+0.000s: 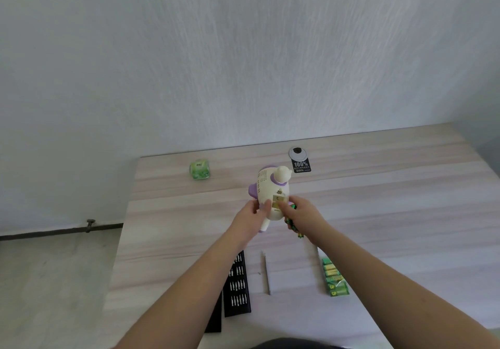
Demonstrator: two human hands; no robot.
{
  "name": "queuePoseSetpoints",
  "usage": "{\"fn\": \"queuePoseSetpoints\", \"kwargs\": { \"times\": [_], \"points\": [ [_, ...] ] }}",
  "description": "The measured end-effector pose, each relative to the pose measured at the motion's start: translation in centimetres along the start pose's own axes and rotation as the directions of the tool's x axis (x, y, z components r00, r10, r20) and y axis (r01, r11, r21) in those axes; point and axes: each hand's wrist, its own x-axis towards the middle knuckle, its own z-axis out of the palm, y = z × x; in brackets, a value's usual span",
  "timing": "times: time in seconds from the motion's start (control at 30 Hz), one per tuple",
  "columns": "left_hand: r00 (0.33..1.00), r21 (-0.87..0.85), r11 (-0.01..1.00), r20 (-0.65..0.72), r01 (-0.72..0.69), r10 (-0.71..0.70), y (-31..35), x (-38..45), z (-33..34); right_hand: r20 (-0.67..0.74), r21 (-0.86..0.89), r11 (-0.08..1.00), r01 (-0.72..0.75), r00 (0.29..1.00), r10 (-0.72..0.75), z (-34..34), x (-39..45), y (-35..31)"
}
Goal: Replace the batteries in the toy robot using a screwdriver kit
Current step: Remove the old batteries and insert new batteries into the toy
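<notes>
Table: pale wood-grain table against white wall.
Left hand: grips white-and-purple plastic toy robot.
Right hand: clasps green batteries, fingertip at compartment.
Progress: cover seemingly off; reloading and screwing remain.

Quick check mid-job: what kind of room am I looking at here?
Probably a plain office or workroom: a wood-grain desk with a cable grommet set against a bare white wall, with a bit set and GP batteries laid out.

We are listing: table, carrying bit tray, screwdriver, batteries, green pack, black label, grommet.
</notes>
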Motion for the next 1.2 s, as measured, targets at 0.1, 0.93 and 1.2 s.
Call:
{"fn": "queuePoseSetpoints", "kwargs": {
  "times": [0.1, 0.93, 1.2],
  "points": [
    [0.999, -0.011, 1.000, 0.028, 0.021, -0.021, -0.6, 0.5, 0.2, -0.012, -0.144, 0.990, 0.012, 1.000, -0.014, -0.3, 0.5, 0.3],
    [0.999, -0.200, 0.979, 0.026, -0.028, 0.034, -4.6, 1.8, -0.3, -0.025, -0.199, 0.980, -0.028, 0.999, 0.024, 0.6, 0.1, 1.0],
    [0.995, -0.198, 0.976, -0.036, 0.085, -0.094, -4.8, 1.2, -0.2, -0.190, -0.067, 0.986, -0.155, 0.972, 0.140, 0.4, -1.2, 1.8]
  ]
}}
